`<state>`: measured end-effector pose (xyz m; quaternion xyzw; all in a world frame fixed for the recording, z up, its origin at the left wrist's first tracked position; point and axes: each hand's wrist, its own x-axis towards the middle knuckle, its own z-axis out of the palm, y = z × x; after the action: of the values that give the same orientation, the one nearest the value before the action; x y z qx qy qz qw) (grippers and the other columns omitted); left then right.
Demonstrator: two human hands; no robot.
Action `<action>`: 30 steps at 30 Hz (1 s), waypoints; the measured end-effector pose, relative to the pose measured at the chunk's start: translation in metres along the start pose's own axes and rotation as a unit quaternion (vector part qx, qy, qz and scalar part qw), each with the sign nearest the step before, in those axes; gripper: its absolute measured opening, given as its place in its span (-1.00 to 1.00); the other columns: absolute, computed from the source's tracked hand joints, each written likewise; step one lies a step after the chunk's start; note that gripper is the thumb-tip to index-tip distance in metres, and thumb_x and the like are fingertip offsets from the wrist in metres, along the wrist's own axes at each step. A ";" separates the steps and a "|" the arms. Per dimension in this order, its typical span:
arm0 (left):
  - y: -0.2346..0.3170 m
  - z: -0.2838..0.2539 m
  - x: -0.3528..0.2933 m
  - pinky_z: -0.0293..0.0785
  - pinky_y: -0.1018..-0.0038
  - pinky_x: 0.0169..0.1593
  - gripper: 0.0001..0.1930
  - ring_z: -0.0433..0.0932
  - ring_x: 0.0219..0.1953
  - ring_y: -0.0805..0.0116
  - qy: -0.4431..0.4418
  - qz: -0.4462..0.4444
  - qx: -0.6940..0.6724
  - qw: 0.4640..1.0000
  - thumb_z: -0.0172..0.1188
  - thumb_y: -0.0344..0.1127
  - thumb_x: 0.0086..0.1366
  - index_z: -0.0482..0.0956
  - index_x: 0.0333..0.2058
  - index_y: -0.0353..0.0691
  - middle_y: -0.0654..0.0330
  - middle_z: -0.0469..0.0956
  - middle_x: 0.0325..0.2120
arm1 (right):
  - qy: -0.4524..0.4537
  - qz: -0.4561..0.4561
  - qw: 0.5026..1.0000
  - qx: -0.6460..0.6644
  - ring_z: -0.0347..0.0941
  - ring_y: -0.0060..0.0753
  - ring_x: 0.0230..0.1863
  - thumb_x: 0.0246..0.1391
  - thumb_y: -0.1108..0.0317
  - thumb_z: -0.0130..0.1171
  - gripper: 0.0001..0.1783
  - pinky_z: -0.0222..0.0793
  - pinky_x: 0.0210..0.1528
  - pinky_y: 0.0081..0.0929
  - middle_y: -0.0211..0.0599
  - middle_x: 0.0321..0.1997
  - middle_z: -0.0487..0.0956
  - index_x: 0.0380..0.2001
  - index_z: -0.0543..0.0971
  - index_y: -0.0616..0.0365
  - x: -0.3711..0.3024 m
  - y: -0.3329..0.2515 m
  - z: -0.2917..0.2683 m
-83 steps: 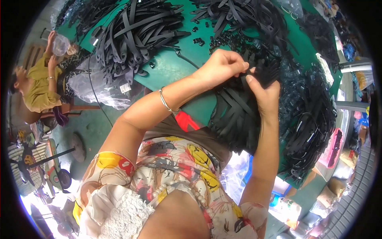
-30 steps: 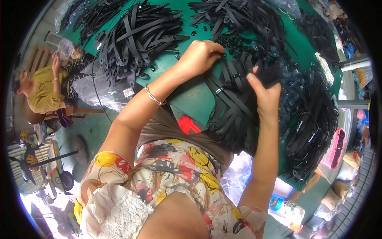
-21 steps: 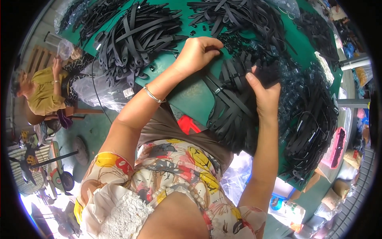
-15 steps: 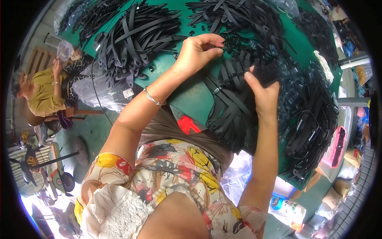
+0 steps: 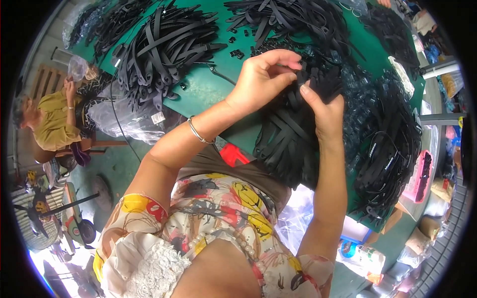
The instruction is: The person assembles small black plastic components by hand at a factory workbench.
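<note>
My right hand grips a bunch of black straps, its thumb on top and its other fingers hidden behind them. The straps hang toward the table's near edge. Close to that thumb, my left hand pinches thumb and forefinger together at the upper end of the bunch. Whatever sits between those fingertips is too small and dark to make out. Several small black clips lie beyond my left hand on the green table.
Heaps of black straps lie at the far left, far middle and right. Shiny translucent pieces spread beside my right hand. A dark cord hangs left. Another person sits there. A pink tray stands right.
My left hand has moved right and slightly down, its fingertips now close to my right thumb. My right hand has shifted slightly left with the straps.
</note>
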<state>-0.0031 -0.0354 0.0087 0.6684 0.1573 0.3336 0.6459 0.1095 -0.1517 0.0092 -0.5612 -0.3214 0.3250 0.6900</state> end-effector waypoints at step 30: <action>0.015 -0.017 0.018 0.29 0.68 -0.50 -0.81 0.38 -0.56 0.64 -0.153 -0.126 0.066 0.978 0.14 -0.24 0.19 0.55 -0.39 -0.26 0.38 0.46 -0.60 | -0.011 -0.009 1.000 -0.001 0.37 -0.70 -0.38 -0.07 0.46 0.22 -0.89 0.28 -0.26 -0.69 -0.50 -0.40 0.52 -0.42 0.54 0.21 0.000 0.002 0.000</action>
<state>-0.0042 -0.0127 0.0266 0.7275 0.1606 0.1323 0.6538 0.1094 -0.1513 0.0073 -0.5555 -0.3343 0.3246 0.6886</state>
